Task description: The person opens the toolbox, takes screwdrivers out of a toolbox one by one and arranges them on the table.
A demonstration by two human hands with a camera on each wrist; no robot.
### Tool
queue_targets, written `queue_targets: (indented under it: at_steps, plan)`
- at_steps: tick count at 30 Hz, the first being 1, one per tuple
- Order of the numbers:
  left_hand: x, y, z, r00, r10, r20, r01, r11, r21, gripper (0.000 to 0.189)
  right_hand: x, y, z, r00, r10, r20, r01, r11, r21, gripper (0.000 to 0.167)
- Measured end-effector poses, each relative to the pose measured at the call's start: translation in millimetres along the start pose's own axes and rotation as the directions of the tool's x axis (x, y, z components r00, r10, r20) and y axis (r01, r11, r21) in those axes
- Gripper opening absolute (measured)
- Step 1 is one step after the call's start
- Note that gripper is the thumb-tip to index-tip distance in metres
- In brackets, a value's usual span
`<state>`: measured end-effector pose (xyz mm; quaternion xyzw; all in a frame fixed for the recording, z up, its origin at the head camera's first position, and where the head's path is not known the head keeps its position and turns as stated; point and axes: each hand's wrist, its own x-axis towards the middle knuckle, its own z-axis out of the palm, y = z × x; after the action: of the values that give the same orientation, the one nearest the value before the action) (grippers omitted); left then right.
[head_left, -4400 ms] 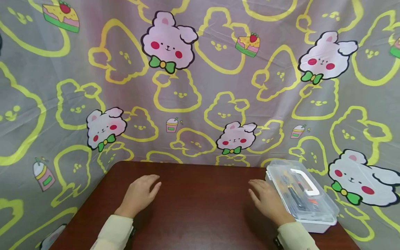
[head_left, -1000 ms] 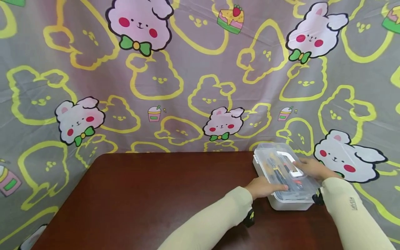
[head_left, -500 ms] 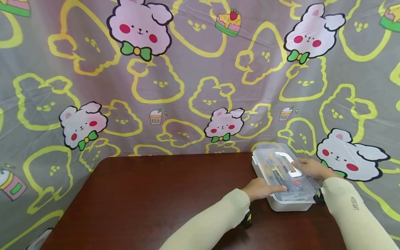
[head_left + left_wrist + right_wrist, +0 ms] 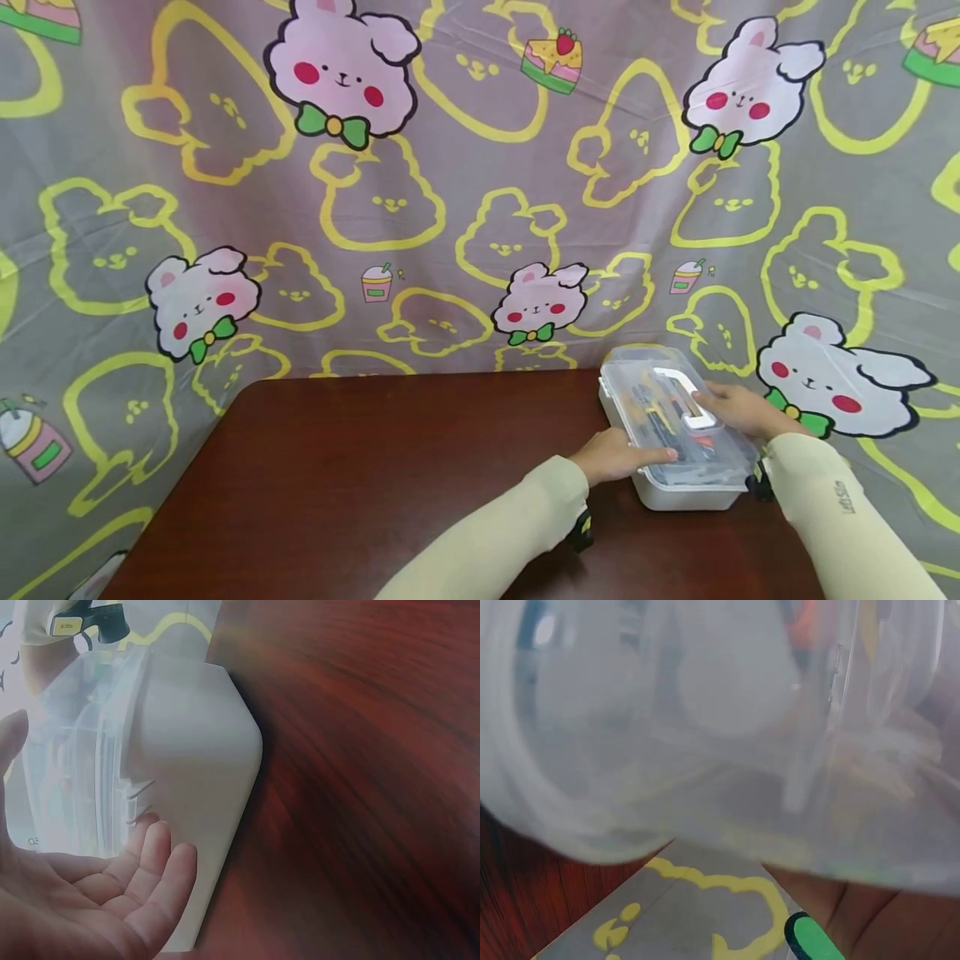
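Note:
A clear-lidded plastic toolbox (image 4: 693, 497) with a white handle (image 4: 701, 415) stands at the table's right side, its lid down. Through the lid, tools with yellow, dark and orange parts show blurred. My left hand (image 4: 618, 457) holds the box's left side, thumb over the lid's edge; in the left wrist view, that hand's fingers (image 4: 154, 851) bend against the pale side wall below a latch (image 4: 137, 801). On the opposite side my right hand (image 4: 746, 410) grips the box, thumb by the handle. Its other fingers are mostly hidden behind the box.
The dark reddish-brown table (image 4: 375, 467) stretches left of the box. Behind it hangs a grey curtain (image 4: 480, 167) printed with rabbits and yellow outlines, close to the table's back and right edges.
Earlier, both hands hovered apart over the table; since then they have come to the toolbox and taken hold of it. Over the last second the box has shifted slightly left with them.

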<state>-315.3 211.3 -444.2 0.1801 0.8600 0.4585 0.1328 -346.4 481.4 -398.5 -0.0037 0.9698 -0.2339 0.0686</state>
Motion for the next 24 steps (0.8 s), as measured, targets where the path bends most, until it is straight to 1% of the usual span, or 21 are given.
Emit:
queue_targets:
  at_steps: [4,6,10,16,20,24]
  plan:
    - [-2.4,-5.1,-6.7,0.999,0.039,0.019,-0.038,0.999,-0.017,0.049,-2.9,-8,4,1.0,0.023,-0.011,-0.023,0.999,-0.025,0.092]
    - [-4.0,-7.2,-10.5,0.998,0.056,0.035,-0.055,0.998,-0.024,0.048,-4.2,-10,6,0.999,0.032,-0.012,-0.033,0.999,-0.022,0.094]
    - [-7.8,-10.7,-17.1,0.995,0.079,0.063,-0.077,0.997,-0.031,0.048,-3.5,-11,11,1.0,0.025,-0.011,-0.025,0.999,-0.038,0.095]
    - [-11.9,-16.5,-24.0,0.996,0.07,0.06,-0.069,0.998,-0.008,0.051,-0.8,-16,17,0.999,0.007,-0.035,-0.01,0.997,-0.074,0.093]
    - [-14.4,-21.2,-29.1,0.997,0.046,0.057,-0.046,0.999,-0.009,0.057,0.5,-23,19,0.998,-0.014,-0.061,0.007,0.994,-0.11,0.092]
    - [-18.2,-25.2,-36.8,0.998,0.026,0.055,-0.026,1.0,0.005,0.059,1.1,-33,21,0.998,-0.02,-0.063,0.011,0.992,-0.128,0.094]
